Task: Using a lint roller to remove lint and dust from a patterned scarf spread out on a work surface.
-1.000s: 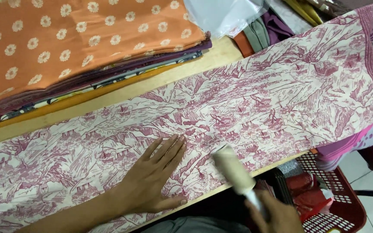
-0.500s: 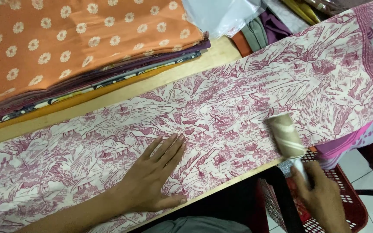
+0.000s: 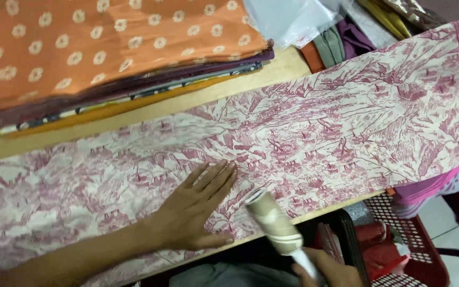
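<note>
The right hand (image 3: 328, 268) is cut off by the bottom edge, so only its knuckles and part of the fingers show; those fingers are curled tight round the white handle of a cream-coloured cylindrical lint roller (image 3: 274, 223). The handle itself is mostly hidden inside the grip. The roller's drum lies at a slant on the near edge of a long strip of cream cotton cloth printed with a dark pink scenic pattern (image 3: 346, 122), just beside the left hand (image 3: 195, 212).

The left hand lies flat, palm down, on the printed cloth, fingers straight and close together pointing up and to the right, thumb held out along the near edge. Its forearm runs off the lower left corner.

The cloth stretches across a pale wooden bench (image 3: 187, 103); both its ends run out of the picture. Behind it sits one stack of folded fabrics topped by an orange cloth with white flower dots (image 3: 107, 42); the layers below show only as thin edges, too many and too thin to count. At the top right, a clear plastic bag (image 3: 293, 18) partly covers more folded pieces. One red plastic mesh basket (image 3: 415, 250) stands below the bench edge, its contents hard to make out
</note>
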